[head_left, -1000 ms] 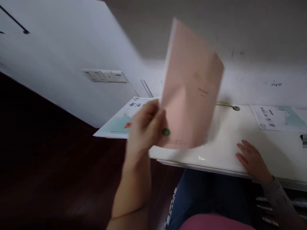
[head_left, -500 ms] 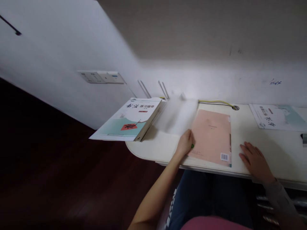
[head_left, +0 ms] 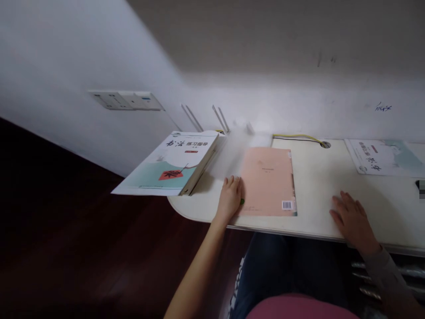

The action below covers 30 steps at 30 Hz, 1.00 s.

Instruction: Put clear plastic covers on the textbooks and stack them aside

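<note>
A thin book with a pink cover [head_left: 267,181] lies flat on the white desk, a barcode at its lower right corner. At its left edge, my left hand [head_left: 230,197] is closed on the book; a small green spot [head_left: 242,201] shows beside the fingers. A translucent whitish sheet [head_left: 226,157] stretches away to the left of the book, its outline blurred. My right hand [head_left: 352,221] rests on the desk to the right, fingers spread, apart from the book.
A stack of books [head_left: 179,159] overhangs the left end of the desk [head_left: 195,208]. Another book [head_left: 387,157] lies at the back right. A yellow cable [head_left: 299,135] runs to a round desk hole [head_left: 326,145]. Wall sockets [head_left: 125,100] are at upper left.
My left hand and the pink book have moved left across the desk, over part of the translucent sheet. My right hand has stayed about where it was.
</note>
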Tool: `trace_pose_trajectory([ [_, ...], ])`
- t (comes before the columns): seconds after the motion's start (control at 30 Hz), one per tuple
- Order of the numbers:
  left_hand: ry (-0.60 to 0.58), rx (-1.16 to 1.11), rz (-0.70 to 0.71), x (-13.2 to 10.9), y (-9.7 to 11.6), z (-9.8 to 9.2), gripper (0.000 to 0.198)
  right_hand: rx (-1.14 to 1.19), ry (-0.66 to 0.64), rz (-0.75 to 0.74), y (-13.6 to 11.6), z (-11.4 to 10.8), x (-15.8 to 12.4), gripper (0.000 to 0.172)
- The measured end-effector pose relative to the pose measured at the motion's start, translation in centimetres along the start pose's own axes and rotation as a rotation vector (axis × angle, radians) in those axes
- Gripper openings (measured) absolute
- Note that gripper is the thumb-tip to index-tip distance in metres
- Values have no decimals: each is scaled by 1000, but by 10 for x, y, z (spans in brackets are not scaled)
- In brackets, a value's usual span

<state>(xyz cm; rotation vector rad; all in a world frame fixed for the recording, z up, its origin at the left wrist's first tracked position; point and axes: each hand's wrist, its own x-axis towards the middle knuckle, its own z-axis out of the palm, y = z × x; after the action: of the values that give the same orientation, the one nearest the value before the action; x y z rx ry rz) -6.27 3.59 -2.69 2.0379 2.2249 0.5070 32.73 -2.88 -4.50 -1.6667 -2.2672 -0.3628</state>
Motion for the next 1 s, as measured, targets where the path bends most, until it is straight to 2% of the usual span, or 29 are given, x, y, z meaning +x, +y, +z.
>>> trace_pose_trajectory([
  [0.13, 52, 235, -27, -17, 20, 1, 50, 117, 6, -147, -43, -11, 14, 42],
  [0.2, 49, 277, -47, -22, 28, 0, 53, 201, -15, -227, -67, -9, 20, 45],
  [0.3, 31, 277, -88, -24, 32, -3, 52, 262, -37, -266, -92, 0, 24, 51],
  [0.43, -8, 245, -113, -22, 29, -4, 52, 269, -39, -261, -98, 9, 23, 54],
  [0.6, 31, 287, -98, -22, 32, -3, 52, 287, -75, -288, -92, 5, 23, 51],
  [0.73, 21, 237, -84, -27, 36, -18, 48, 323, -79, -287, -92, 1, 24, 45],
  [0.8, -47, 81, 6, -34, 40, -32, 52, 348, -64, -259, -93, 0, 25, 41],
  [0.9, -175, -186, 322, -49, 54, -45, 66, 402, -56, -215, -96, -1, 27, 38],
  [1.0, -236, -199, 623, -58, 84, -35, 76, 477, -14, -149, -93, -2, 27, 40],
])
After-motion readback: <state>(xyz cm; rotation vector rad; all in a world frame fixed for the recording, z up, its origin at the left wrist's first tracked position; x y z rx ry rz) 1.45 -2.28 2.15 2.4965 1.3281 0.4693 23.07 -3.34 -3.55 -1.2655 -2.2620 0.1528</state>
